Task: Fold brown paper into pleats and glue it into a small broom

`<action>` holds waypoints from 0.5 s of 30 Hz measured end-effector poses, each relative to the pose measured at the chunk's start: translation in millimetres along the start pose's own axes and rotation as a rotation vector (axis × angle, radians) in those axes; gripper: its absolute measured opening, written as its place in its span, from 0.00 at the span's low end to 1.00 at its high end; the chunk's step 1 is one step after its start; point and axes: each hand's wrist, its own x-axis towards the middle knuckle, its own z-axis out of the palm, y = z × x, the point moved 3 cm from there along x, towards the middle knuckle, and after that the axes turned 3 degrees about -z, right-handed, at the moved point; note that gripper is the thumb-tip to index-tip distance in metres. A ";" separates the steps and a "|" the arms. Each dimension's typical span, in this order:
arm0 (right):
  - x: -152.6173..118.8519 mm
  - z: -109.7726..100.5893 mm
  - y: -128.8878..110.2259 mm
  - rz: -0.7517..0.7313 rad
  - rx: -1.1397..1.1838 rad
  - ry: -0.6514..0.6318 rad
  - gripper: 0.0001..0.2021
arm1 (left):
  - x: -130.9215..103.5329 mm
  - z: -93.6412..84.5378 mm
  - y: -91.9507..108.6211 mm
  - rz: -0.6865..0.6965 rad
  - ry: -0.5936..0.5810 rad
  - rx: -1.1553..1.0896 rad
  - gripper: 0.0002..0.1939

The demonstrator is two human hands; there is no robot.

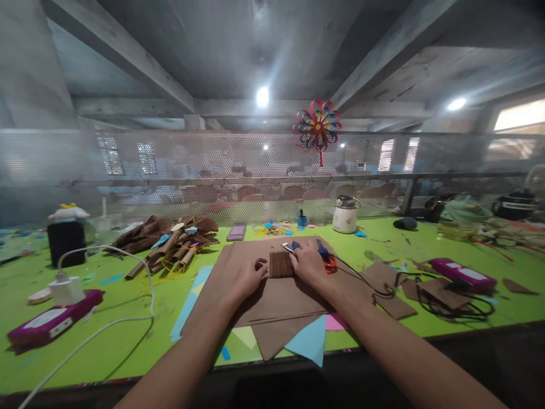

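Note:
A small dark-brown ribbed piece (281, 265), like pleated paper or a row of thin strips, lies on a stack of brown paper sheets (281, 301). At its left edge is my left hand (250, 277), thumb and fingers curled together; what is between them, if anything, is too small to see. My right hand (309, 262) rests at the right edge, its fingers bent and closed on that side of the ribbed piece. Just beyond it lie a metal-tipped tool (288, 247), partly hidden by the hand, and a blue-and-red tool (329, 262) with a black cord.
Brown paper rolls (170, 250) with yellow string are heaped left. Magenta power strips (55, 318) lie at both sides, the left with a white charger (67, 291). A white kettle-like jug (344, 216) stands behind; brown scraps (392, 289) and a black cable (443, 309) lie right.

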 end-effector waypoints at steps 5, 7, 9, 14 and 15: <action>-5.9 4.5 -7.3 -0.012 -0.086 -0.072 0.15 | -6.6 -6.4 16.9 0.049 0.038 0.125 0.16; -8.0 7.0 -12.6 -0.024 -0.085 -0.094 0.16 | -12.4 -8.3 27.3 0.076 0.028 0.155 0.15; -9.5 10.2 -17.4 -0.029 -0.077 -0.112 0.17 | -17.4 -9.3 34.8 0.092 0.017 0.173 0.14; -10.3 16.3 -25.9 -0.043 -0.023 -0.166 0.16 | -15.1 -3.6 29.4 0.115 -0.030 0.183 0.12; -10.4 16.0 -27.5 -0.052 -0.003 -0.175 0.16 | -12.2 -1.5 25.4 0.125 -0.040 0.164 0.12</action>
